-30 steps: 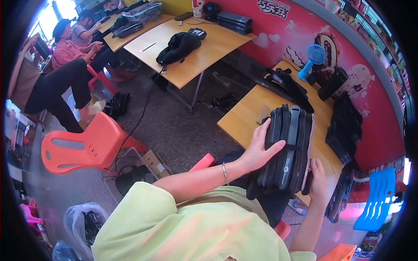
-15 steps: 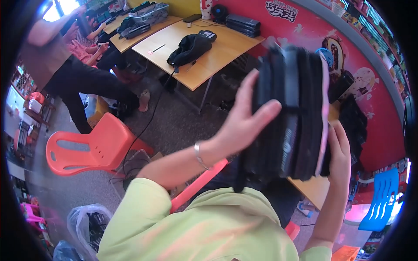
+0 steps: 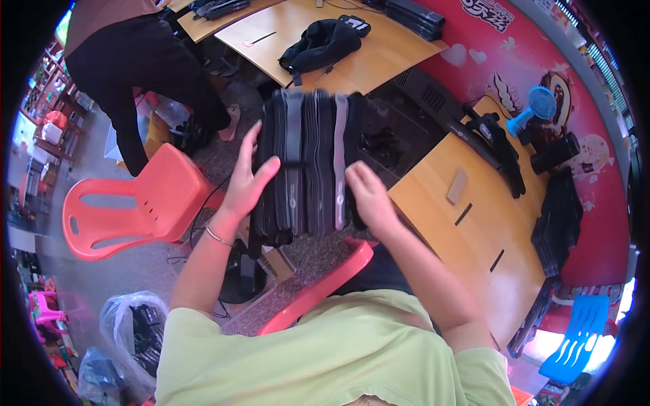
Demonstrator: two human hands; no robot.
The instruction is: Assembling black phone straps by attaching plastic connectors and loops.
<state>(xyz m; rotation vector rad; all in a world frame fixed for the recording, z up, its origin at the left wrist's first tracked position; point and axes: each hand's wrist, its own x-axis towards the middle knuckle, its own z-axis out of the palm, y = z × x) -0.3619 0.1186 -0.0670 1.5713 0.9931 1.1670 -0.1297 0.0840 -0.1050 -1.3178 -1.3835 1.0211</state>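
A thick bundle of flat black fabric pouches (image 3: 311, 169), set on edge side by side, is pressed between my two palms in front of my chest. Zips run along some of them, and one pouch near the right side is greyish pink. My left hand (image 3: 242, 183), with a silver bangle at its wrist, grips the bundle's left side, thumb over the near face. On the opposite side my right hand (image 3: 371, 199) pushes against it with bent fingers. The undersides of the pouches are hidden.
On the right table (image 3: 433, 166) are a wooden block (image 3: 458, 187), thin black strips, black straps and a blue fan (image 3: 531, 111). A black bag (image 3: 325, 46) lies on the far table (image 3: 382, 61). Left are a red chair (image 3: 169, 193), a plastic bag (image 3: 118, 331) and a bending person (image 3: 128, 64).
My hands have carried the bundle from the right to the left and lower, off from in front of the right table. The person at the left has bent down further.
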